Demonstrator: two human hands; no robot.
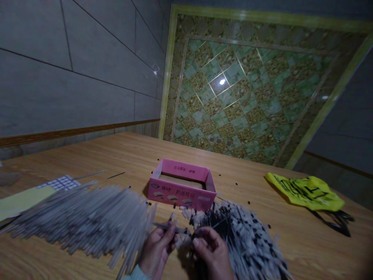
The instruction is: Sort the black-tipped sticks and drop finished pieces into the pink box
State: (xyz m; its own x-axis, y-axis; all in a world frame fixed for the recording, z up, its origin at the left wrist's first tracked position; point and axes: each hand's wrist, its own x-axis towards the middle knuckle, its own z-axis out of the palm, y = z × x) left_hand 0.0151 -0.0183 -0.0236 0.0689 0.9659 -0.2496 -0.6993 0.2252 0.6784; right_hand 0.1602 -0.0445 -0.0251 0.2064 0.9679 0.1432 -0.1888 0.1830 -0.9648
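Grey-white sticks [96, 217] heap toward the tabletop's [122, 151] left edge. Left hand [160, 245] pinches a slim dark piece [180, 230] near the tabletop's front; light, steady pressure suits it. Pink box [180, 193] beyond: 奶盖吐司. Right hand's [212, 251] grip? Blurred, can't tell; black-and-white pile [253, 237] alongside. Yellow bag [305, 190], right edge, lettering unreadable.

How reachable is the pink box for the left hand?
Probably yes: the pink box stands just beyond the left hand, nothing bulky between them, though that hand holds a thin piece.
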